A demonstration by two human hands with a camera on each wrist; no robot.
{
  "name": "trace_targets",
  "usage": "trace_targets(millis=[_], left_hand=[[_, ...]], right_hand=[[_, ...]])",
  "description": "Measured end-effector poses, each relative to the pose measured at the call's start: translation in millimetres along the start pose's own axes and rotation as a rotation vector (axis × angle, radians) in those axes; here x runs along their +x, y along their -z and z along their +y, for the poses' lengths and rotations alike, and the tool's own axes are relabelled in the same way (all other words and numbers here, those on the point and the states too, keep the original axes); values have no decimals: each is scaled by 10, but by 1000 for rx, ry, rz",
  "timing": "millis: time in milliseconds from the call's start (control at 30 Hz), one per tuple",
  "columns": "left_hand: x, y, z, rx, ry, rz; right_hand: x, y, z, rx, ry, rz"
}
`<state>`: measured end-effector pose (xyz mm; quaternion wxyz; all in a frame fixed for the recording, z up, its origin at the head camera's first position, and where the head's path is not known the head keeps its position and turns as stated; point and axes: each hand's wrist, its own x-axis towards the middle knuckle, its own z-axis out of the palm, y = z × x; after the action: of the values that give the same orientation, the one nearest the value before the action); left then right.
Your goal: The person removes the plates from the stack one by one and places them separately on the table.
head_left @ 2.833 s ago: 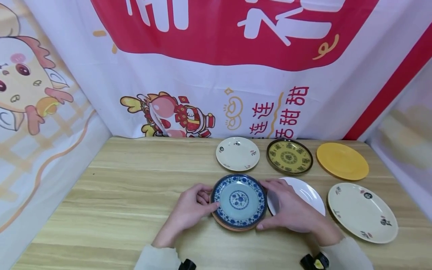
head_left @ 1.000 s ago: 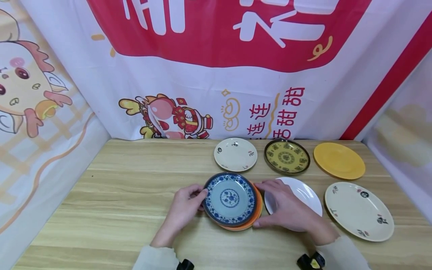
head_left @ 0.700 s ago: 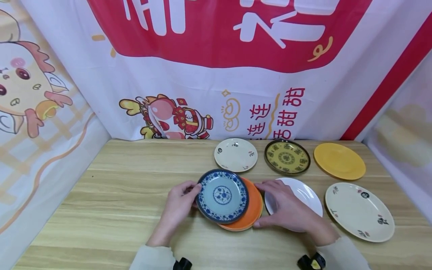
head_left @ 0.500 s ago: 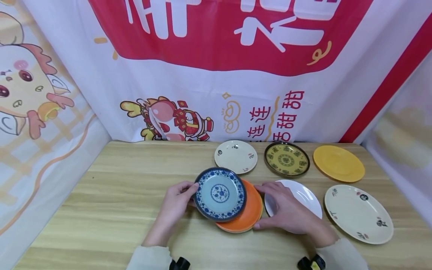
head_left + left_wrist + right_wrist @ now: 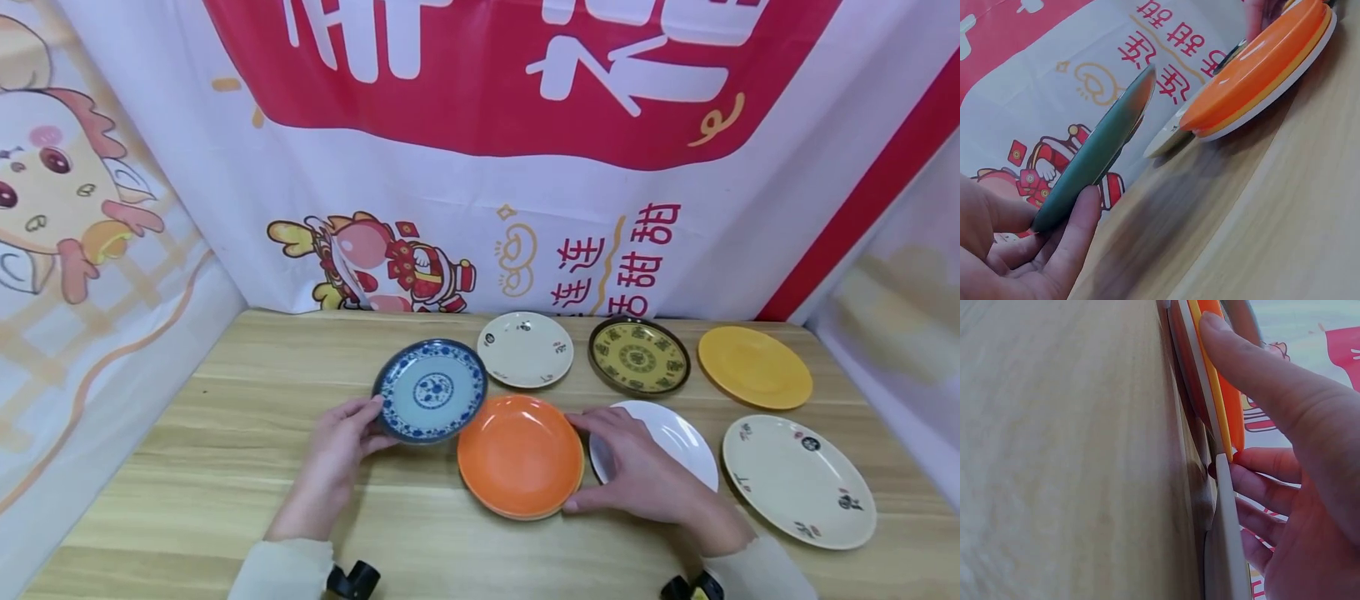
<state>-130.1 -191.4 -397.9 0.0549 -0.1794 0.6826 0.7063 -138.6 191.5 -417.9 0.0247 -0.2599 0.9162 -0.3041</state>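
A: The worktop [image 5: 247, 467] looks like pale wood-grain laminate, smooth and matt. And the plates?

B: The orange plate [image 5: 520, 454] has a smooth satin look, like plastic; the blue plate [image 5: 431, 390] is glossy. The banner [image 5: 480, 167] is printed cloth.

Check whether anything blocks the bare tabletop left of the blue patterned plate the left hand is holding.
Nothing visible does: the left hand holds the blue patterned plate lifted, and the table to its left is bare wood.
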Motion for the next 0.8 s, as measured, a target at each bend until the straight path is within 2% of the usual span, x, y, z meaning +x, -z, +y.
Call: trace_targets(millis=[233, 600, 800], left_hand=[[83, 140, 36, 5, 26, 39], [166, 139, 61, -10, 38, 53], [255, 130, 109, -7, 69, 44]], right_hand=[[7, -3, -17, -13, -4, 0], [31, 41, -59, -16, -32, -32], [53, 38, -49, -6, -34, -55]])
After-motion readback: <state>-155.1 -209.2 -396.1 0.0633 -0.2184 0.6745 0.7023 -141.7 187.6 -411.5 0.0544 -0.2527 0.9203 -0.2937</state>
